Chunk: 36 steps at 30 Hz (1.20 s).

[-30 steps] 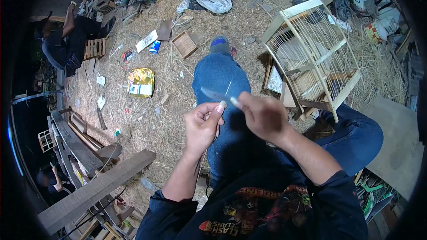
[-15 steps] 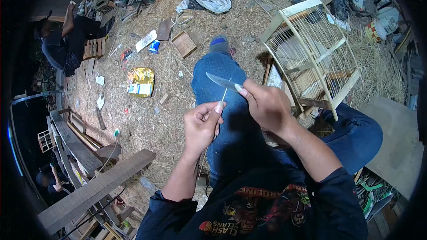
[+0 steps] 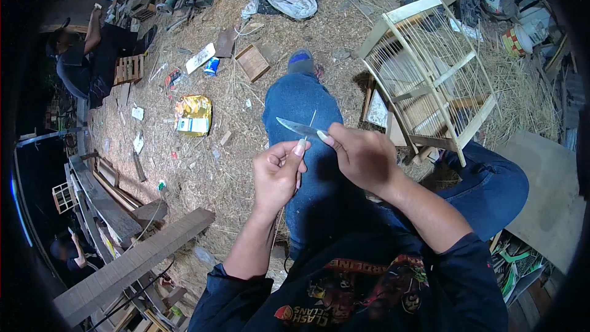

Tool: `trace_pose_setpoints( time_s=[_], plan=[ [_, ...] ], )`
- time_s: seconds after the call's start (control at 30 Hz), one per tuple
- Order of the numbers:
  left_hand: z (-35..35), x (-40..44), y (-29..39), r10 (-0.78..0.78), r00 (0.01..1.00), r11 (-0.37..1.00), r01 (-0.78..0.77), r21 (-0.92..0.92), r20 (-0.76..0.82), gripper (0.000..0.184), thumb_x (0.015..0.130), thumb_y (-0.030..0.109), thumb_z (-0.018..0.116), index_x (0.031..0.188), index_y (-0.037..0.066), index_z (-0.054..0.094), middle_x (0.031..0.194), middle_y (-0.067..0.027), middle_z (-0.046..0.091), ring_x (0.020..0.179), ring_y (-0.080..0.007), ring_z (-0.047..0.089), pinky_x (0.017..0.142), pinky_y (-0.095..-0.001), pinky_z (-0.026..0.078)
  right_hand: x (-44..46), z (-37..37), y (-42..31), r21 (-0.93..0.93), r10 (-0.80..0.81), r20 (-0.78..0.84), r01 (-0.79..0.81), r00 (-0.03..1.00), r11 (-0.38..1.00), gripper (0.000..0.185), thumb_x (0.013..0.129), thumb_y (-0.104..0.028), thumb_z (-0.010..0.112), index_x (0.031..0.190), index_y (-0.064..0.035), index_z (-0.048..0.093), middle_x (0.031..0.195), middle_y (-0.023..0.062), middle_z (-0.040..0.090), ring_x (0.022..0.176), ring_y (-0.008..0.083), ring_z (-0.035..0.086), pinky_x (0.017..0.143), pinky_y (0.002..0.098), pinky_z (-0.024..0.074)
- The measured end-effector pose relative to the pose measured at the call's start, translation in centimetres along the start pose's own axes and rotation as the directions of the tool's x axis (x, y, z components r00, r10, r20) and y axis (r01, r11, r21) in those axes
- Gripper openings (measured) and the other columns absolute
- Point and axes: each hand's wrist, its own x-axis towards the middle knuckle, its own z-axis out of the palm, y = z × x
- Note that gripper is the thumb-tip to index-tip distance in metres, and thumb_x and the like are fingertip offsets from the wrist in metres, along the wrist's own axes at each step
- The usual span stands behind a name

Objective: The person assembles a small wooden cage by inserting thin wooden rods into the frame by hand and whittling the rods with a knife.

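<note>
Over my jeans-covered knee, my left hand (image 3: 278,174) pinches a thin pale stick (image 3: 313,117) between thumb and forefinger, its upper end pointing away from me. My right hand (image 3: 364,155) is closed on a knife, whose handle is hidden in the fingers. The knife's blade (image 3: 296,126) points left and lies across the stick, just above my left fingertips. A wooden cage with thin bars (image 3: 431,80) stands tilted to the right of my leg.
A wooden beam (image 3: 135,264) juts in at the lower left. On the straw-strewn ground lie a gold packet (image 3: 194,115), a blue can (image 3: 211,66) and a small wooden box (image 3: 252,63). One person (image 3: 92,55) sits at upper left, another (image 3: 75,252) at lower left.
My right hand moved the knife up and away along the stick, then back down toward my left fingertips. My left hand has stayed nearly still.
</note>
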Motion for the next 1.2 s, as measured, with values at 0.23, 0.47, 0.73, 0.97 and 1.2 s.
trace_pose_setpoints(
  time_s=[0.23,0.47,0.73,0.97,1.2],
  plan=[
    [0.1,0.0,-0.3,0.031,0.999,0.999,-0.030,0.020,-0.025,0.019,0.103,0.017,0.073,0.109,-0.001,0.078,0.070,-0.0003,0.067,0.048,-0.0013,0.048,0.043,-0.0194,0.033,0.3,-0.4,0.3,0.001,0.026,0.011,-0.026,1.000,1.000,0.016,0.106,-0.022,0.057,0.095,-0.0101,0.058,0.069,0.0161,0.069,0.064,0.0402,0.071,0.052,0.0531,0.0543],
    [0.1,-0.1,-0.1,-0.014,0.999,1.000,0.014,-0.005,-0.032,0.018,0.103,0.016,0.074,0.110,-0.001,0.078,0.070,-0.0006,0.068,0.049,-0.0009,0.049,0.044,-0.0191,0.033,0.7,-0.6,0.5,0.012,0.066,0.028,-0.066,0.997,0.998,0.016,0.105,-0.022,0.059,0.095,-0.0105,0.058,0.069,0.0150,0.069,0.063,0.0389,0.071,0.051,0.0531,0.0537],
    [0.2,-0.1,0.0,-0.015,0.999,1.000,0.015,0.003,-0.029,0.019,0.102,0.016,0.074,0.109,-0.001,0.078,0.071,-0.0012,0.069,0.049,-0.0017,0.050,0.045,-0.0189,0.034,0.3,-0.1,0.5,-0.023,0.007,0.002,-0.007,1.000,1.000,0.012,0.104,-0.020,0.059,0.095,-0.0119,0.057,0.067,0.0137,0.069,0.061,0.0378,0.071,0.050,0.0532,0.0537],
    [0.0,-0.2,-0.4,0.006,0.999,1.000,-0.005,0.005,-0.036,0.019,0.103,0.017,0.074,0.109,-0.001,0.079,0.071,-0.0017,0.068,0.049,-0.0023,0.050,0.045,-0.0193,0.035,0.2,0.2,0.6,0.001,-0.005,-0.014,0.005,1.000,1.000,0.012,0.104,-0.020,0.058,0.096,-0.0119,0.057,0.069,0.0145,0.069,0.064,0.0389,0.072,0.051,0.0525,0.0538],
    [0.1,0.0,-0.4,0.009,1.000,1.000,-0.009,-0.009,-0.023,0.021,0.103,0.018,0.074,0.109,-0.002,0.078,0.070,-0.0021,0.068,0.048,-0.0026,0.050,0.045,-0.0193,0.035,-0.4,0.5,0.3,0.029,-0.018,-0.030,0.019,0.999,0.999,0.011,0.103,-0.020,0.059,0.096,-0.0123,0.058,0.070,0.0144,0.070,0.064,0.0388,0.071,0.051,0.0523,0.0537]
  ],
)
